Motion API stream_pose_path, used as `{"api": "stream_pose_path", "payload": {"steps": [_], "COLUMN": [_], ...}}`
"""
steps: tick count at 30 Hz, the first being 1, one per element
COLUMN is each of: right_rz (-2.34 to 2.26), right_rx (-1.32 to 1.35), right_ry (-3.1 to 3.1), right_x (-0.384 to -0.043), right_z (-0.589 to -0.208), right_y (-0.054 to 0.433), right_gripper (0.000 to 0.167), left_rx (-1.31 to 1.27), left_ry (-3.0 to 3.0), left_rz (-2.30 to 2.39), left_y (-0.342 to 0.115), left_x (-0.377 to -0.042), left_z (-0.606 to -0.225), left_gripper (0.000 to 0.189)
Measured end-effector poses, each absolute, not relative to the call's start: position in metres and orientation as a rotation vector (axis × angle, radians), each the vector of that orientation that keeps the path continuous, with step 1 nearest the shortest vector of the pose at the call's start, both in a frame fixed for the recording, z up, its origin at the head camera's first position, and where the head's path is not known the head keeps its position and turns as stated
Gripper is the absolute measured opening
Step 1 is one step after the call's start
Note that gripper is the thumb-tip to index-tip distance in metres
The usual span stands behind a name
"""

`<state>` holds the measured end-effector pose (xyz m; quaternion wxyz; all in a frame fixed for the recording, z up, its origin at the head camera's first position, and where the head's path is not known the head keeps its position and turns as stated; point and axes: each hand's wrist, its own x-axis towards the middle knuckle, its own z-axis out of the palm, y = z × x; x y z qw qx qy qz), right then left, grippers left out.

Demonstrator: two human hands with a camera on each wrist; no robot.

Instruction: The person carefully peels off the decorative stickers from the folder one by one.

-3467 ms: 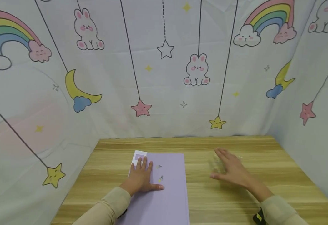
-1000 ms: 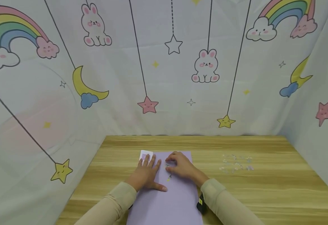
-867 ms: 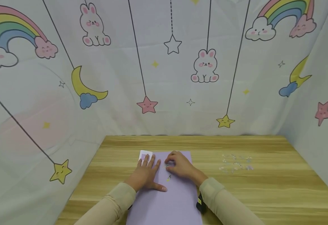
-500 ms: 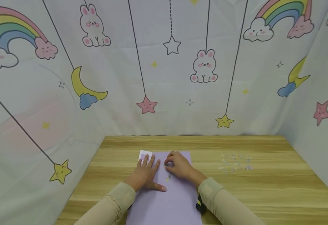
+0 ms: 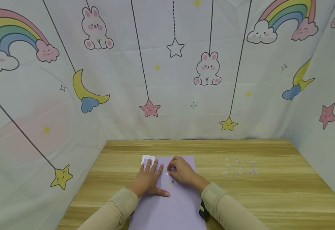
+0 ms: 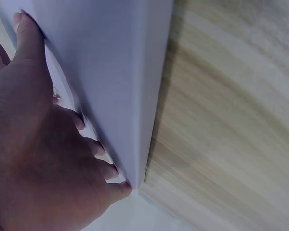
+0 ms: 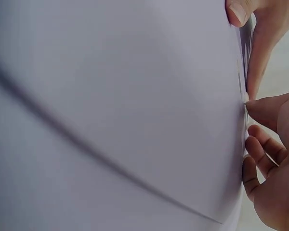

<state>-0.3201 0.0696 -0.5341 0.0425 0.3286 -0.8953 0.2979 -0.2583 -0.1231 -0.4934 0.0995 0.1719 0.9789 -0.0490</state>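
Note:
My left hand (image 5: 148, 182) rests flat with spread fingers on a purple slab (image 5: 167, 210), which has a thick edge like a book or box. Its fingertips overlap a white label (image 5: 147, 158) at the slab's far left corner. Beside it, my right hand (image 5: 184, 171) bends over the slab, thumb and forefinger pinched at a tiny pale sticker (image 5: 167, 172). In the right wrist view those fingertips (image 7: 253, 107) meet right at the slab's surface. A small yellow-and-dark sticker (image 5: 171, 183) lies just nearer. The fingers hide much of the pinched piece.
Right of the slab, several small pale shapes (image 5: 240, 167), looking like stickers, lie on the wood-grain table (image 5: 256, 198). A white curtain (image 5: 178, 124) with printed rabbits and stars stands behind the table and along both sides.
Over the longer span, my right hand has come left from the pale shapes to the slab. In the last second it shifts only slightly at the pinched sticker; my left hand stays put.

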Motion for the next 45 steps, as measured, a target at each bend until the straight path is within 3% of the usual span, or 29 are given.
{"api": "stream_pose_path", "payload": {"steps": [26, 45], "right_rz": [1.097, 1.12], "right_rx": [1.102, 0.941], "right_ry": [-2.728, -2.656], "right_x": [-0.318, -0.306], "right_z": [-0.534, -0.523], "right_y": [0.08, 0.113], "right_gripper": [0.01, 0.013], "left_rx": [0.498, 0.477], "left_ry": [2.888, 2.903], "left_rz": [-0.135, -0.097], "left_y": [-0.121, -0.121], "left_x": [-0.256, -0.257], "left_z": [-0.491, -0.495], "left_gripper": [0.126, 0.13]}}
